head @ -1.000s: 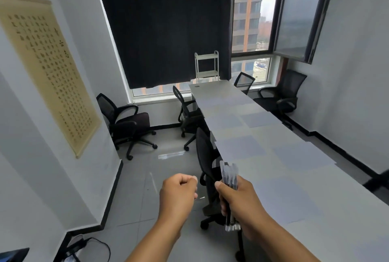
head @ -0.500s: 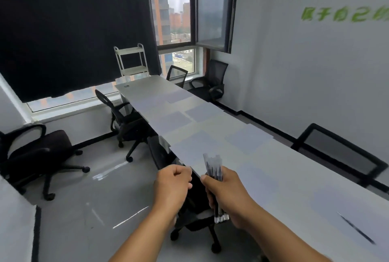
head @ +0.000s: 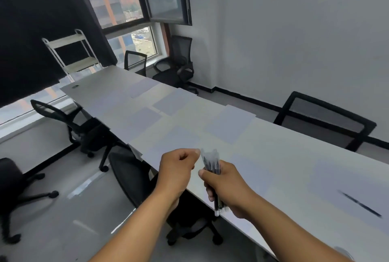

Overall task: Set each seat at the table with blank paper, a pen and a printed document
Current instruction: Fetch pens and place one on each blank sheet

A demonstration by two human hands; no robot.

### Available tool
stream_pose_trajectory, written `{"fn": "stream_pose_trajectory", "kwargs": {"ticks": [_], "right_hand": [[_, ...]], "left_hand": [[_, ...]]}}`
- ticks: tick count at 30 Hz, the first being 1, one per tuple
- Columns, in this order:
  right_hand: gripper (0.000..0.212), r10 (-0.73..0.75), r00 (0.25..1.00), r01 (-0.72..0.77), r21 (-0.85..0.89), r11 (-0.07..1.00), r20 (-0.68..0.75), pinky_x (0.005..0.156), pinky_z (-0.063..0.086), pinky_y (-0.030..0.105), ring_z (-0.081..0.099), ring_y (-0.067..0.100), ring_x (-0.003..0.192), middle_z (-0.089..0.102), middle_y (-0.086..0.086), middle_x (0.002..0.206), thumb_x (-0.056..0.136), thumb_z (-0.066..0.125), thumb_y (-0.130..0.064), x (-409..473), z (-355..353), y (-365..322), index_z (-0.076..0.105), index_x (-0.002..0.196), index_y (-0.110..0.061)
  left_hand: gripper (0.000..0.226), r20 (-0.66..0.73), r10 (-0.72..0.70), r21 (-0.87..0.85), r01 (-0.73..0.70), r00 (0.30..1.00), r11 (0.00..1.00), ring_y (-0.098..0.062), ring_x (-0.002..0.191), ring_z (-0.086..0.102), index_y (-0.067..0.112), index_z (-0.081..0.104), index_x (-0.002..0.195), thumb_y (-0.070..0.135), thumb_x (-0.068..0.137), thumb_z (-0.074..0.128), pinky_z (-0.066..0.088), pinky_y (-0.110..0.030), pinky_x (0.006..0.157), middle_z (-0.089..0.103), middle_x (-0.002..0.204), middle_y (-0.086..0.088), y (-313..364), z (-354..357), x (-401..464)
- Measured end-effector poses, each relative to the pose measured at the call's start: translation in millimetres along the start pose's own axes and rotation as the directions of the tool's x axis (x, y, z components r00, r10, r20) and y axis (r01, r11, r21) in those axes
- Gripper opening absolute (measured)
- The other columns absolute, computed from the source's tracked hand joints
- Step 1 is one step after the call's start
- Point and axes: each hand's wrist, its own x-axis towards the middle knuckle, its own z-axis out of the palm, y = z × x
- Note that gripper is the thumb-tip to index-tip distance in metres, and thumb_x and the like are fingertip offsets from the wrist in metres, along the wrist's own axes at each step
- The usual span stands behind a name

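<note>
Several dark pens (head: 213,167) with pale caps stand bunched in your right hand (head: 226,186) at the table (head: 284,156) edge — your left hand (head: 179,169), curled on nothing, beside them — blank sheets (head: 231,123) lining both sides.

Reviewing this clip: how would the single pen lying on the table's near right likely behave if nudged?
The pen looks slim and round, lying flat on a sheet of paper, so it would probably roll or skid easily. It is likely light. The smooth table offers little to stop it.
</note>
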Motion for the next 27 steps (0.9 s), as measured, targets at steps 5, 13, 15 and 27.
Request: {"fn": "stream_pose_trajectory", "kwargs": {"ticks": [5, 13, 15, 27], "right_hand": [[0.022, 0.061, 0.997, -0.059, 0.043, 0.997, -0.056, 0.061, 0.053, 0.033, 0.055, 0.02, 0.061, 0.059, 0.007, 0.071, 0.104, 0.064, -0.022, 33, -18, 6, 0.064, 0.115, -0.003], [0.021, 0.206, 0.955, -0.176, 0.149, 0.973, -0.212, 0.062, 0.057, 0.034, 0.06, 0.021, 0.061, 0.062, 0.01, 0.075, 0.105, 0.066, -0.021, 82, -47, 36, 0.066, 0.117, -0.004], [0.022, 0.237, 0.935, -0.189, 0.193, 0.963, -0.265, 0.064, 0.059, 0.036, 0.062, 0.022, 0.062, 0.064, 0.01, 0.076, 0.105, 0.066, -0.021, 92, -52, 45, 0.067, 0.119, -0.004], [0.016, 0.472, 0.753, -0.249, 0.466, 0.849, -0.458, 0.071, 0.065, 0.041, 0.065, 0.024, 0.069, 0.068, 0.011, 0.079, 0.108, 0.063, -0.02, 103, -54, 124, 0.069, 0.108, -0.006]], "left_hand": [[0.019, 0.101, -0.029, 0.031, 0.026, 0.994, 0.999, -0.008, 0.078, 0.069, 0.023, 0.086, 0.087, 0.03, 0.102, 0.076, 0.054, -0.023, 0.073, 0.082, 0.093, 0.002, 0, 27, 47], [0.022, 0.321, -0.11, 0.086, 0.086, 0.941, 0.993, 0.003, 0.07, 0.068, 0.016, 0.084, 0.083, 0.023, 0.102, 0.075, 0.052, -0.024, 0.073, 0.081, 0.087, 0.011, -36, 76, 120], [0.021, 0.382, -0.126, 0.116, 0.087, 0.915, 0.989, 0.001, 0.072, 0.069, 0.016, 0.083, 0.082, 0.023, 0.101, 0.075, 0.052, -0.022, 0.072, 0.081, 0.09, 0.008, -47, 88, 139], [0.026, 0.5, -0.309, 0.274, 0.191, 0.809, 0.943, -0.013, 0.076, 0.076, 0.013, 0.08, 0.081, 0.032, 0.099, 0.076, 0.061, -0.038, 0.081, 0.08, 0.08, 0.005, -123, 154, 188]]}}
